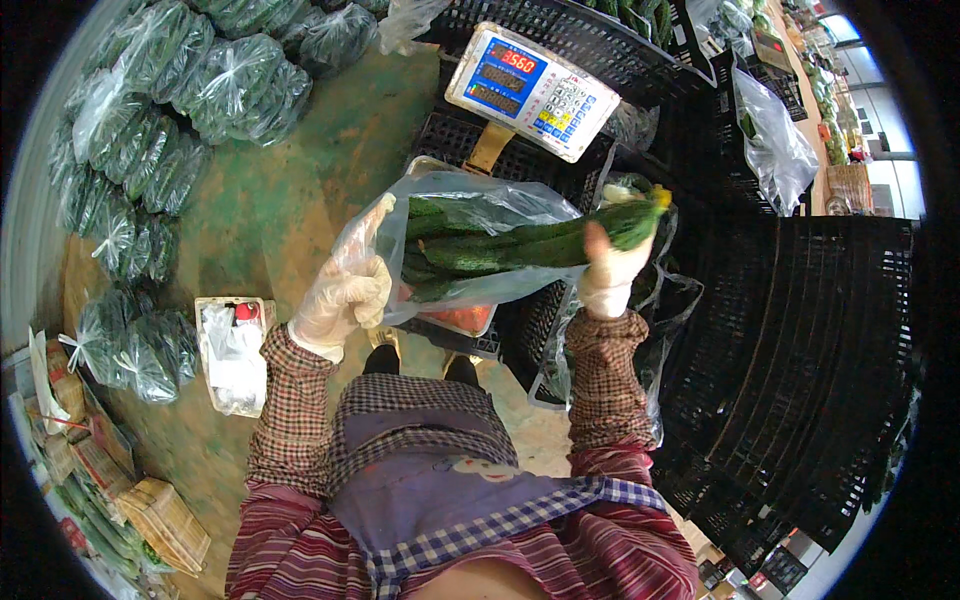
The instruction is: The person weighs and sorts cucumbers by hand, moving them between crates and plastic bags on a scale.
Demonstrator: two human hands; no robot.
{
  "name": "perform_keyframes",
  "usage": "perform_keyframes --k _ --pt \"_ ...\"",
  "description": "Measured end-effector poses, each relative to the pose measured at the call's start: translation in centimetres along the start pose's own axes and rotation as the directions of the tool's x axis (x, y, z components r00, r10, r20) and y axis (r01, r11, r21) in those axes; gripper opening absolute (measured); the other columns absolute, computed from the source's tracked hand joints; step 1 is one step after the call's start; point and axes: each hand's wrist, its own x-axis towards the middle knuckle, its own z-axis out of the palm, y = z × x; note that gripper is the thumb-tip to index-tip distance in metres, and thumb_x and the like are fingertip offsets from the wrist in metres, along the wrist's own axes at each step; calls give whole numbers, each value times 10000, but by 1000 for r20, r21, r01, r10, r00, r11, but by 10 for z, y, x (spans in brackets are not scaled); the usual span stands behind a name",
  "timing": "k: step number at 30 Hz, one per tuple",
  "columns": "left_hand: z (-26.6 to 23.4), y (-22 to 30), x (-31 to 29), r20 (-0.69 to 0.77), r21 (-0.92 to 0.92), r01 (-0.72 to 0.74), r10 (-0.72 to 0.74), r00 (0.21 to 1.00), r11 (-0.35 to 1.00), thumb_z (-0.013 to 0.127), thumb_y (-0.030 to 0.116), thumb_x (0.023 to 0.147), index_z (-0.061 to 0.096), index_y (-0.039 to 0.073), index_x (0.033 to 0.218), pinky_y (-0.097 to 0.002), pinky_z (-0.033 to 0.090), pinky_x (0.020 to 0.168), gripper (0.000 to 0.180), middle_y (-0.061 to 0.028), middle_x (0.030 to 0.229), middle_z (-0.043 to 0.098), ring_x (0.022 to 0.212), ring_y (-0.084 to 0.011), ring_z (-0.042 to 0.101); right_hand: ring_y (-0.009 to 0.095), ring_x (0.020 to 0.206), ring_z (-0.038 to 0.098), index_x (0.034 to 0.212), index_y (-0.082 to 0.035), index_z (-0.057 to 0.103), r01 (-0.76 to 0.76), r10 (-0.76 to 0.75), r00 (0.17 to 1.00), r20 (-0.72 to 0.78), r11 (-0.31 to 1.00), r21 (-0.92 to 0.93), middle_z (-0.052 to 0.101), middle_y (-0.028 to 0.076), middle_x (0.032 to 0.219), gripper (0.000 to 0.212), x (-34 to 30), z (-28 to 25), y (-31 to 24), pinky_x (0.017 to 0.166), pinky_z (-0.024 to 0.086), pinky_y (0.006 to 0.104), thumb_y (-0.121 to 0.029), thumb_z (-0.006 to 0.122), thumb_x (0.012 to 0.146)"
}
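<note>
My gloved left hand is closed on the side of a clear plastic bag in front of my body. Several long dark green cucumbers lie crosswise inside, their right ends sticking out of it. Around those ends my right hand, also gloved and a little blurred, is closed; a yellow blossom tip shows just beyond it. Just past the bag stands a digital scale's display panel with lit red digits. The bag hides most of the scale's pan.
Bagged cucumbers are piled at the far left, with more bags nearer. A white box holding white plastic stands left of my arm. Black crates rise close on the right, and another crate stands behind the scale.
</note>
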Motion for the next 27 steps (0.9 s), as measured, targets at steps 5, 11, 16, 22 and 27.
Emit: perform_keyframes --k 5,11,16,22,27 --pt "-1 8 3 1 -119 -45 46 999 992 517 -15 687 125 129 1426 -176 271 339 849 8 536 414 375 -41 306 288 936 515 1027 -57 547 651 -122 679 724 557 -516 533 133 1008 599 -34 62 -48 841 402 422 -220 765 494" --pt "-4 9 4 -15 -91 -52 50 999 995 495 -38 697 108 102 1423 -172 272 318 835 12 506 392 349 -36 299 308 1173 399 1199 -96 436 735 350 484 802 335 -590 426 134 1251 727 -56 90 44 959 324 468 -271 759 572" --pt "-9 12 3 -39 -27 -70 69 997 997 504 -13 713 153 99 1417 -184 287 349 794 9 544 428 380 -47 327 296 1246 339 1315 -112 307 612 623 561 545 131 -780 360 128 1344 861 -39 50 50 997 276 499 -275 770 608" --pt "-4 5 9 -61 82 -74 79 995 994 547 47 747 207 90 1407 -240 405 470 744 -21 602 499 487 -93 447 333 1054 487 1166 -53 485 506 -15 854 519 249 -826 530 152 1094 577 -17 -65 28 864 400 452 -94 691 629" --pt "3 -1 14 -65 139 -137 147 987 981 562 86 765 229 65 1397 -261 446 526 714 -23 610 515 508 -103 473 328 1004 518 1071 -36 534 427 -300 900 316 470 -773 533 178 1091 490 -26 -49 -3 854 433 392 2 696 610"
